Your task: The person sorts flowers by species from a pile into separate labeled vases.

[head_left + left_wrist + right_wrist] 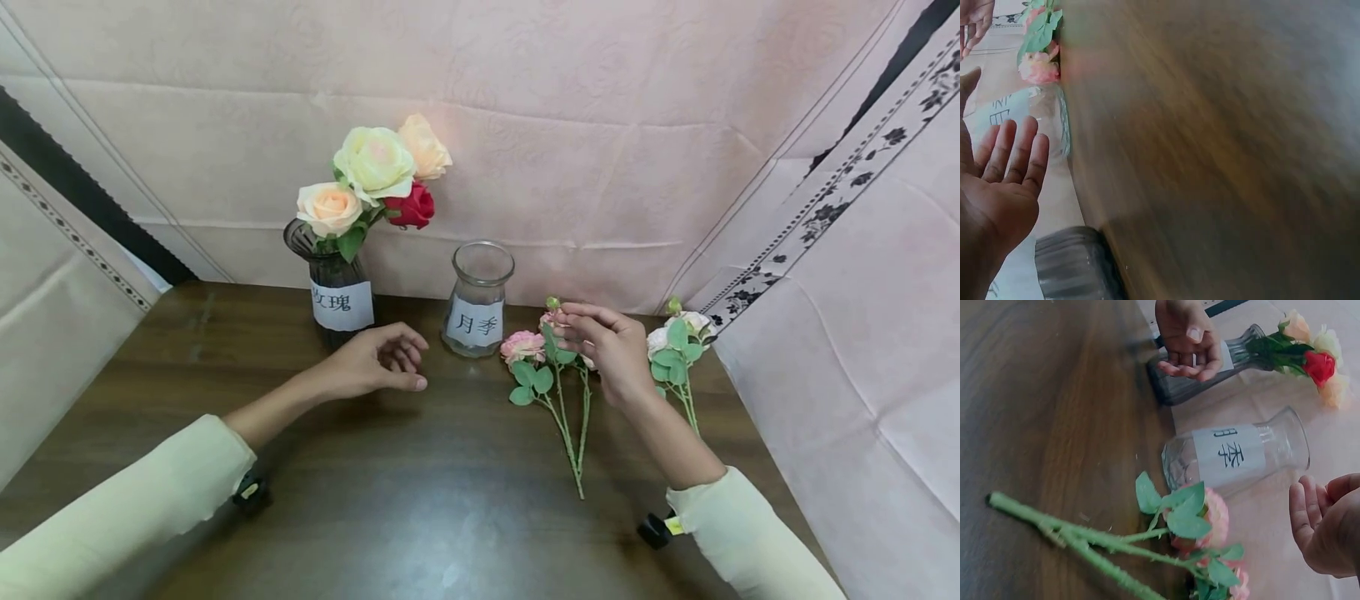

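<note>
Above the pink artificial flowers hovers my right hand, its fingers loosely bent around nothing. Their forked green stem lies on the table. My left hand is held in the air in front of the dark vase, palm turned inward and fingers relaxed. That vase carries a paper label and holds cream, peach and red roses. Between the hands, farther back, stands a clear glass vase, also labelled, with no flowers in it. In the left wrist view the left hand's fingers hold nothing.
White artificial flowers on a green stem lie at the right, beyond the right forearm. The brown wooden table meets a pale cloth backdrop behind the vases, with cloth panels at both sides.
</note>
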Demonstrator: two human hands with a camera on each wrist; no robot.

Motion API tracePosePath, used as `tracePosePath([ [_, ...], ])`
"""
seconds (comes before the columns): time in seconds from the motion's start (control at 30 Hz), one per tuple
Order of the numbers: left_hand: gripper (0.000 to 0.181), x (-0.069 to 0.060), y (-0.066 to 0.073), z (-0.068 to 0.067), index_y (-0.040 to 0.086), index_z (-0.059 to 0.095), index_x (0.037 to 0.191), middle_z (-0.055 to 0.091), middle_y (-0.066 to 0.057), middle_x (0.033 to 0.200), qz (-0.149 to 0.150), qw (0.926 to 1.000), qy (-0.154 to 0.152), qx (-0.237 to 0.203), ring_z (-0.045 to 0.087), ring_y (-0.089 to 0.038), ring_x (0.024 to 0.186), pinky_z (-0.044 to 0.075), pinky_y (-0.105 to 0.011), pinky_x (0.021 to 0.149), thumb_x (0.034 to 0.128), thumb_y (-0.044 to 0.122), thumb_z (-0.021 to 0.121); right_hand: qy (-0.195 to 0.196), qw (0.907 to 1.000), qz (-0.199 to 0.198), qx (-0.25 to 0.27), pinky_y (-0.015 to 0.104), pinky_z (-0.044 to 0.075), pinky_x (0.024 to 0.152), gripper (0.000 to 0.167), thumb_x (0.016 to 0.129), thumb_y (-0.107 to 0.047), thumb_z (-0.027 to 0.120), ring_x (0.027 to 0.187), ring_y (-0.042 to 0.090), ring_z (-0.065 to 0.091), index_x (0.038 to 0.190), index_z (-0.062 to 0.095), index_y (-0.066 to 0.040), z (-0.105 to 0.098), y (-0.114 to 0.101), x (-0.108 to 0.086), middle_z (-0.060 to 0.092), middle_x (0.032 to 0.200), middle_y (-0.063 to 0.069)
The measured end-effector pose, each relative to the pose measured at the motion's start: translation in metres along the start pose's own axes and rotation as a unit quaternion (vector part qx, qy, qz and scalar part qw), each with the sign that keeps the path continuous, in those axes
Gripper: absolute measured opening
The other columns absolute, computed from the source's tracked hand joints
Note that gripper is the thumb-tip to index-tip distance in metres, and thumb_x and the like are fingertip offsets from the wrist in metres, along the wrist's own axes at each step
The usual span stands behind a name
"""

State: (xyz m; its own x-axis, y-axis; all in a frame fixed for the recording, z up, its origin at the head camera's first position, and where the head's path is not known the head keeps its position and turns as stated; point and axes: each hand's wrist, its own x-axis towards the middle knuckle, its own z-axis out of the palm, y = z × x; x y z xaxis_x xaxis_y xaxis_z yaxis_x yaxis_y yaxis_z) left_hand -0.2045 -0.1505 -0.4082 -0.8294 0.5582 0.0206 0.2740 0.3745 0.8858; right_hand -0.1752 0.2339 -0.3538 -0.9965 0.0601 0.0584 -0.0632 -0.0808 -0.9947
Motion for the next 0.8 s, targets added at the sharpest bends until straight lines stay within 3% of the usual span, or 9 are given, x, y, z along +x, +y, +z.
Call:
tracePosePath([
  [0.1,0.063,0.008,-0.001,0.004,0.001,0.063,0.144,0.072,-0.022,0.127,-0.011,0.9998,0.014,0.007,0.072,-0.026,0.111,0.060,-0.030,0.095,0.0942,0.022,0.094,0.003,1.0000,0.008,0.004,0.033,0.070,0.089,0.022,0.112,-0.002,0.065,0.092,0.012,0.084,0.118,0.084,-0.010,-0.007,0.002,-0.002,0.085,0.112,-0.003],
  [0.37,0.084,0.028,-0.005,0.015,0.000,0.052,0.159,0.063,-0.025,0.149,-0.037,0.9974,0.061,0.008,0.065,-0.037,0.134,0.055,-0.054,0.117,0.0930,0.027,0.096,0.006,0.9992,0.037,0.010,0.034,0.070,0.088,0.024,0.112,-0.001,0.064,0.091,0.011,0.084,0.116,0.086,-0.010,-0.026,0.008,-0.009,0.086,0.103,-0.006],
  [0.53,0.099,0.041,-0.006,0.024,0.003,0.043,0.168,0.053,-0.023,0.161,-0.045,0.9947,0.088,0.026,0.058,-0.038,0.141,0.051,-0.056,0.123,0.0901,0.032,0.098,0.000,0.9977,0.062,-0.028,0.033,0.070,0.087,0.022,0.113,-0.006,0.063,0.091,0.011,0.084,0.117,0.084,-0.013,-0.038,0.010,-0.012,0.086,0.098,-0.007],
  [0.8,0.124,0.059,-0.005,0.031,0.013,0.030,0.178,0.040,-0.018,0.175,-0.051,0.9913,0.105,0.061,0.048,-0.041,0.155,0.045,-0.061,0.128,0.0822,0.039,0.103,-0.016,0.9925,0.106,-0.058,0.032,0.070,0.085,0.028,0.114,-0.006,0.062,0.091,0.012,0.084,0.137,0.075,0.002,-0.058,0.015,-0.017,0.086,0.097,-0.010],
])
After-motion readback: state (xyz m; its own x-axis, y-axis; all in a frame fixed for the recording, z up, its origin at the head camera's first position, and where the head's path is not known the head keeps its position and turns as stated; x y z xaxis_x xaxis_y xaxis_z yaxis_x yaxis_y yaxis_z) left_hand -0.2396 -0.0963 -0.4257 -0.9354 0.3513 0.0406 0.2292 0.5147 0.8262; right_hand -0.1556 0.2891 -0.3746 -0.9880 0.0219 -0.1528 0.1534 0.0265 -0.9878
